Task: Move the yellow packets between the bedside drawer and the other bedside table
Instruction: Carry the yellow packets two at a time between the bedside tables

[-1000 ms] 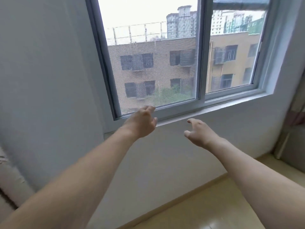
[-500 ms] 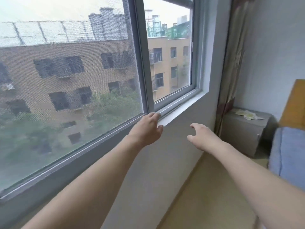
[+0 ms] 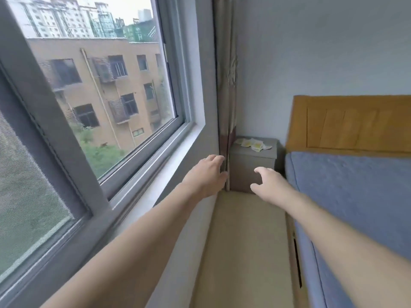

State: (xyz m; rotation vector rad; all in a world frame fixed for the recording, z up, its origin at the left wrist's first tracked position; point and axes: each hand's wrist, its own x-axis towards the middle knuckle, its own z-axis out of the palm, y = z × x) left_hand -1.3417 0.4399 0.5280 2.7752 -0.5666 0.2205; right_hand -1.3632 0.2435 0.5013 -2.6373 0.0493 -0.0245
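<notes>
A: Several yellow packets (image 3: pixel 253 144) lie loose and overlapping on top of the grey bedside table (image 3: pixel 252 162) in the far corner; the exact count cannot be told from here.

B: What surrounds the table?

A: A curtain (image 3: pixel 226 90) hangs just beside it on the window side, and the bed (image 3: pixel 347 187) with its wooden headboard (image 3: pixel 349 123) stands on the other. A narrow strip of floor (image 3: pixel 246 236) leads up to it.

B: And the 2 hands?

A: The left hand (image 3: pixel 205 175) and right hand (image 3: pixel 268 183) are both held forward with fingers loosely spread, holding nothing, well short of the packets.

B: How is the approach best done?

A: Probably by walking the full aisle before reaching, then gathering the packets into 1 stack with flat fingers so none slide off the table edge or behind the curtain. Thin sachets likely lift best by pinching at an overhanging corner.
</notes>
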